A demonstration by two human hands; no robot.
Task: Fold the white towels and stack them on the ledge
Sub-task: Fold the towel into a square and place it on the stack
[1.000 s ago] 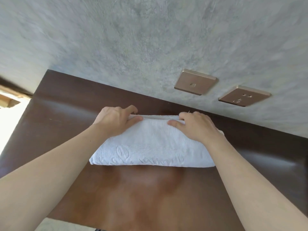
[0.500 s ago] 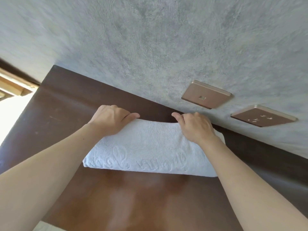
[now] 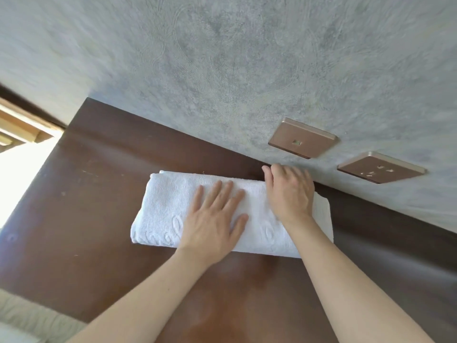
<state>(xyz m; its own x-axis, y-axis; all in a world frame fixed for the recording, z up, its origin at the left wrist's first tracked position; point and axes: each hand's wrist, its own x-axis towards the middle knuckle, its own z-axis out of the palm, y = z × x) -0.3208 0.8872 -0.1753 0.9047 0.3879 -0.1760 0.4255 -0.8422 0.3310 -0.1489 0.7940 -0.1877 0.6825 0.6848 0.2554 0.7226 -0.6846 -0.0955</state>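
A folded white terry towel with embossed lettering (image 3: 168,214) lies on the dark brown wooden ledge (image 3: 81,219), close to the grey textured wall (image 3: 222,70). The left hand (image 3: 215,219) and right hand (image 3: 290,194) press flat on it, fingers straight, gripping nothing.

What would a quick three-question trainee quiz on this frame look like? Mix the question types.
1. True or false: the left hand lies flat on the folded white towel with fingers spread.
2. Multiple choice: the wall behind the dark wooden ledge carries A) one plate, B) two socket plates, C) a mirror.
3. Fill in: the right hand rests on the towel's ____ end, fingertips near the wall.

Key: 1 true; 2 B; 3 right.
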